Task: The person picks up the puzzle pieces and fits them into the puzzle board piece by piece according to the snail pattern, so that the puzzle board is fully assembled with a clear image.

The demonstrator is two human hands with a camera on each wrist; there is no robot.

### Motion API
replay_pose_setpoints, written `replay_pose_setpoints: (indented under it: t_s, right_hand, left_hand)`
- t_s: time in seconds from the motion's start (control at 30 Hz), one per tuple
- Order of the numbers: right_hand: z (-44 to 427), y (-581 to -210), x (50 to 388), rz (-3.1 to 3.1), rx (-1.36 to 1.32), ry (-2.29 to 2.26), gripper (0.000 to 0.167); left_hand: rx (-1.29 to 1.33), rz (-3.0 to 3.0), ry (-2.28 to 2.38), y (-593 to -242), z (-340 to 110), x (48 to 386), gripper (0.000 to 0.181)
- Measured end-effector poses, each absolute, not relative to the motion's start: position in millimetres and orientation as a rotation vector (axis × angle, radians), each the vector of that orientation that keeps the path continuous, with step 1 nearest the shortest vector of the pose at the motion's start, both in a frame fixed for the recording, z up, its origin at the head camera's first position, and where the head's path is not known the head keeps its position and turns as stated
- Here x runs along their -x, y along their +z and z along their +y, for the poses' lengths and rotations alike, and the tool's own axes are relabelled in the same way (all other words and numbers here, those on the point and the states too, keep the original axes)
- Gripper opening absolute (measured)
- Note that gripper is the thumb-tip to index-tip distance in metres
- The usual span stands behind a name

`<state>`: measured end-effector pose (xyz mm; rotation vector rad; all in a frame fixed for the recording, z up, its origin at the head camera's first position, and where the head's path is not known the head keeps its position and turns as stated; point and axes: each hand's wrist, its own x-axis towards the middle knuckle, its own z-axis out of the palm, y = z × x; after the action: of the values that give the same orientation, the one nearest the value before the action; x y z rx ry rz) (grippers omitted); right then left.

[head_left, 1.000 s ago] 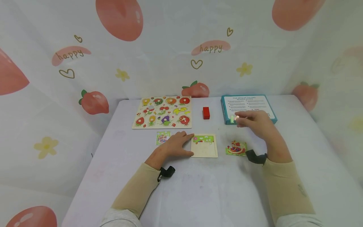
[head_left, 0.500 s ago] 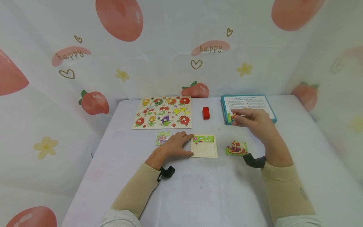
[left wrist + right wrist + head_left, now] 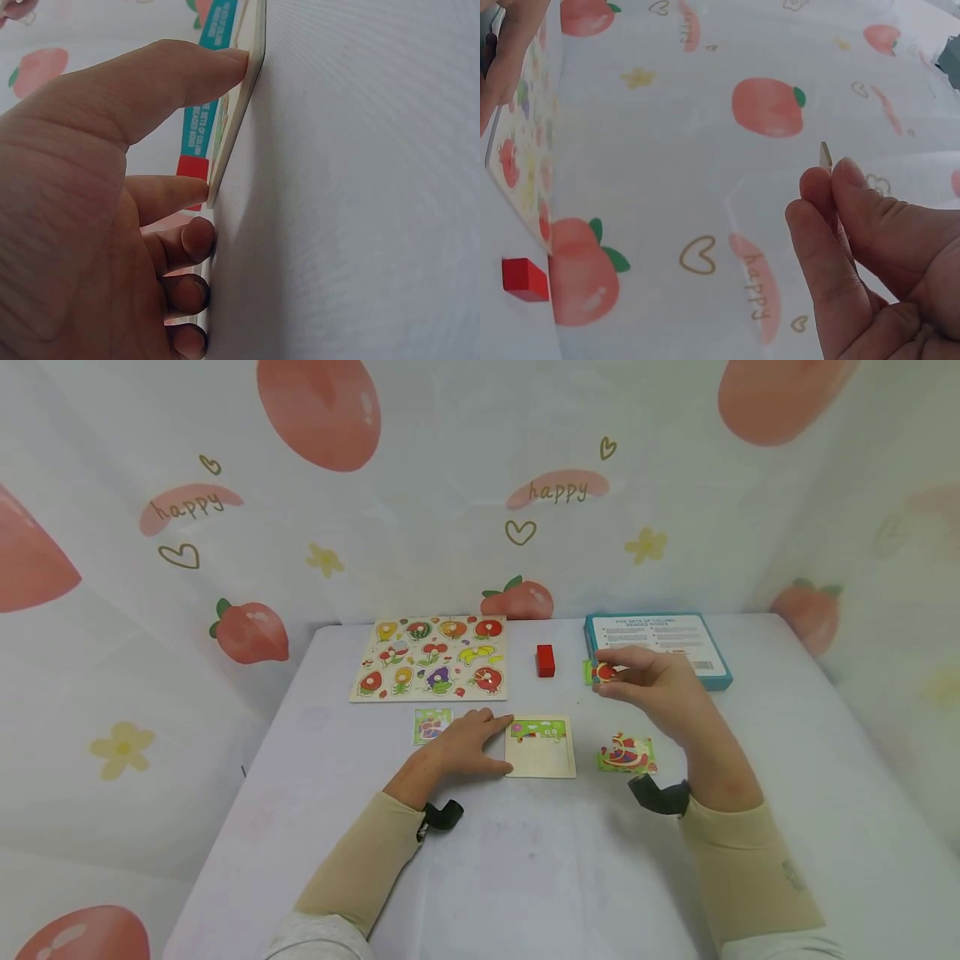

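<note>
The right hand pinches a thin, printed puzzle piece near a flat, blue-edged box; apart, the left hand, thumb and forefinger spread, touches a square, pale wooden board.

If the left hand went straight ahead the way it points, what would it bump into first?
The pale, square wooden puzzle board: the left hand seems to be touching its edge with thumb and index finger, so it would likely push the board.

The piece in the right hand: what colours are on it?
The puzzle piece shows green and red, clearest in the head view.
</note>
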<state>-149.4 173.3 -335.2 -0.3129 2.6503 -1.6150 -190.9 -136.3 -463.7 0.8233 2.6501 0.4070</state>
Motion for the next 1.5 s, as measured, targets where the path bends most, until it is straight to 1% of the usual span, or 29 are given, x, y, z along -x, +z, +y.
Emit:
replay_pose_setpoints:
  t_s: [0.23,0.47,0.6,0.93,1.23,1.5]
  right_hand:
    - [164,-337,145,2.681,0.404,-1.638,0.041]
    - [150,-343,147,2.697,0.575,-1.654,0.039]
    - [142,-347,148,2.655,0.605,-1.68,0.038]
    - [119,-366,155,2.647,0.502,-1.575,0.037]
    - [99,-384,157,2.606,0.472,-1.488,0.037]
    - [86,-405,162,2.644,0.408,-1.311,0.038]
  left_hand:
    - [-0.823,2.654,0.409,-464,-136,191,0.085]
    - [-0.811,2.65,0.416,-463,-136,191,0.085]
    - [-0.805,2.647,0.422,-463,-137,191,0.086]
    - [-0.802,2.626,0.445,-464,-138,193,0.086]
    - [-0.869,2.652,0.416,-462,-137,194,0.085]
    - [-0.882,2.645,0.416,-463,-137,195,0.078]
